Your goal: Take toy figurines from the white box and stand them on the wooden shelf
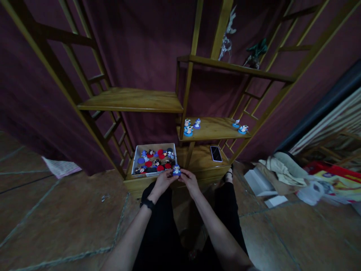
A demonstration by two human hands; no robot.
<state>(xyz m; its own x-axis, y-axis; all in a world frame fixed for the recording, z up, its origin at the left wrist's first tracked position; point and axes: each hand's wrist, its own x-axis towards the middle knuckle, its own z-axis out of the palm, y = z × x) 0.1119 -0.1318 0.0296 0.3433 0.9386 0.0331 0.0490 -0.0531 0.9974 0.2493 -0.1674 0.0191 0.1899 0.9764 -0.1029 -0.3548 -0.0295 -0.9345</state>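
Between my two hands is a small purple and white figurine [176, 170], upright and facing me. My left hand [164, 181] pinches it from the left side, and my right hand [189, 179] pinches it from the right. Just beyond my left hand, an open white box [135, 155] on the bottom shelf contains several figurines with red, black and purple parts, lying in different directions. More figurines stand on the shelf above: a purple one [197, 123] and blue-based ones [188, 130] at its left end, with another blue-based figurine [243, 129] near the right end.
A phone [216, 153] lies on the bottom shelf to the right. The wooden rack [132, 99] has posts and staggered shelves around my hands. A clear ornament [226, 45] and a green sculpture [256, 52] stand higher up. White cartons [259, 182] and plastic bags [310, 192] lie on the floor at right.
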